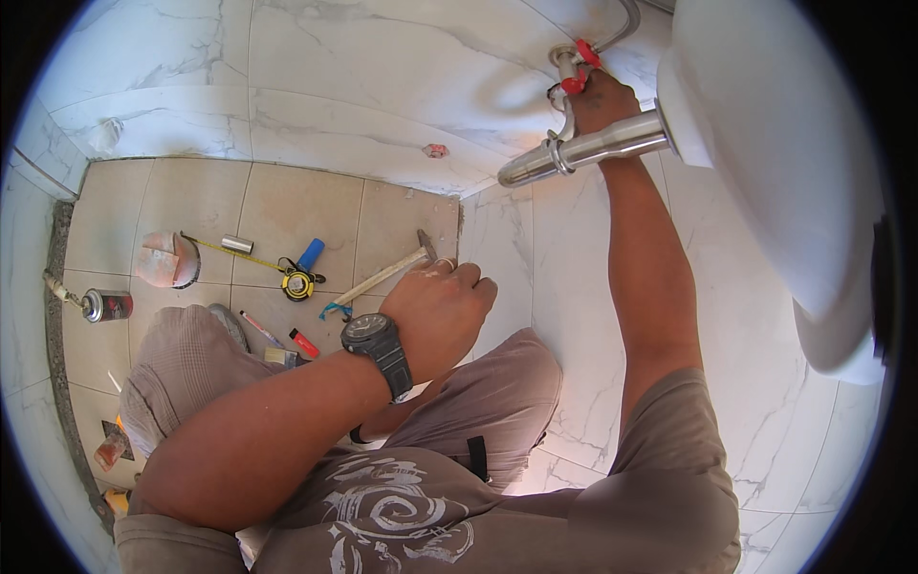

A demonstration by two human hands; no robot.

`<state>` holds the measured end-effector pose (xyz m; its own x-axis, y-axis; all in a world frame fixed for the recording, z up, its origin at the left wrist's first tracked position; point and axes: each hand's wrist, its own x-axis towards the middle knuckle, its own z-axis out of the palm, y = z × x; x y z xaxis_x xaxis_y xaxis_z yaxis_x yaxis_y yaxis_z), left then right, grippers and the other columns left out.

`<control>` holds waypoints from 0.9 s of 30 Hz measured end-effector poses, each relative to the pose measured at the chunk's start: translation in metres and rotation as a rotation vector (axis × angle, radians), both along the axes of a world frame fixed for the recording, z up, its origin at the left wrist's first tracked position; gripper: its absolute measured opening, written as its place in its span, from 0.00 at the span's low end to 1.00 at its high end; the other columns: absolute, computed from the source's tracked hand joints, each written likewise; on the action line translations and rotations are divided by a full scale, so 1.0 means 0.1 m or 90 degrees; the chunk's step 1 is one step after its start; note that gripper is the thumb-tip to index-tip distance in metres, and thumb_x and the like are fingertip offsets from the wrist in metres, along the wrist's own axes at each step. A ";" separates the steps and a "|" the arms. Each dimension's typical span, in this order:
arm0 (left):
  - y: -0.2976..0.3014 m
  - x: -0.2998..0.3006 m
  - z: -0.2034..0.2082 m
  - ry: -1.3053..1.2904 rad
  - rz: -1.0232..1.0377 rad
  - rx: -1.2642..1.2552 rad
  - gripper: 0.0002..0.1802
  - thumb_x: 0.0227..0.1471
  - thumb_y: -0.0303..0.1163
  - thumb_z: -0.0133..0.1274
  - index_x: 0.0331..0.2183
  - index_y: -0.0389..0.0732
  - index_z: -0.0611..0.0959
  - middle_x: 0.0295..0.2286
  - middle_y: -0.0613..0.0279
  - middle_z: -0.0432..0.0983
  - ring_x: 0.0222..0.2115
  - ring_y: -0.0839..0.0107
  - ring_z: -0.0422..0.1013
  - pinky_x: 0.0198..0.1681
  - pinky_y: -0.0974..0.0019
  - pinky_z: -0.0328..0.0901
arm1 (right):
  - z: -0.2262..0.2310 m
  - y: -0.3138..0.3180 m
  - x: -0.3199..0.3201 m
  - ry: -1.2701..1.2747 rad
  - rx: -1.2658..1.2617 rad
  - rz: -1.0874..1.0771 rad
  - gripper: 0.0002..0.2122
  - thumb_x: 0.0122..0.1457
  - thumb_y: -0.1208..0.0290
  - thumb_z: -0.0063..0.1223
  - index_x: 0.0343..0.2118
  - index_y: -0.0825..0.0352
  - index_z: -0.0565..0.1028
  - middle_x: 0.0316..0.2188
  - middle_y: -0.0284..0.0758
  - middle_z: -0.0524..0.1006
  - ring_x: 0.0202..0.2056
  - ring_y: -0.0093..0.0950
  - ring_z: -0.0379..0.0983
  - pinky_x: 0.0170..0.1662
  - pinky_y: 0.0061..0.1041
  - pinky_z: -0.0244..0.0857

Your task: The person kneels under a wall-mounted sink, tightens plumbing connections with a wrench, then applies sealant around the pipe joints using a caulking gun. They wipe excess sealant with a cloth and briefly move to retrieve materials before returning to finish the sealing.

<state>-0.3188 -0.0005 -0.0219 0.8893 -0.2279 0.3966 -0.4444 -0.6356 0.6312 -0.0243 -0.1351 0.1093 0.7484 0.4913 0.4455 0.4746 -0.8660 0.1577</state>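
Observation:
My right hand (601, 103) reaches up along the marble wall and closes its fingers on a small valve with red handles (577, 69). The hand sits just behind a chrome drain pipe (585, 149) that runs from the wall to a white basin (775, 143). A braided hose (623, 27) rises from the valve. My left hand (442, 308), wearing a dark wristwatch and a ring, hangs in a loose fist over my knee near the wall corner. Nothing shows in it. A wooden-handled hammer (382, 276) lies on the floor just beyond its knuckles.
Tools lie scattered on the beige floor tiles: a yellow tape measure (298, 284), a blue-handled tool (311, 253), a small metal sleeve (237, 245), a spray can (105, 306), a pinkish cup (167, 260) and a red lighter (304, 342). A capped wall outlet (435, 150) sits low on the wall.

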 end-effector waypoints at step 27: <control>0.02 -0.01 0.01 0.007 -0.004 -0.003 0.05 0.51 0.29 0.58 0.31 0.39 0.83 0.30 0.56 0.78 0.37 0.54 0.78 0.41 0.53 0.74 | -0.25 -0.62 0.58 -0.324 -0.289 0.039 0.07 0.57 0.64 0.61 0.30 0.60 0.86 0.26 0.37 0.80 0.29 0.35 0.81 0.36 0.36 0.76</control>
<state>-0.3196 0.0012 -0.0208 0.8920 -0.2312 0.3884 -0.4414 -0.6305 0.6384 0.0340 -0.1966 0.0846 0.4646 0.7475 0.4747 0.2911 -0.6352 0.7154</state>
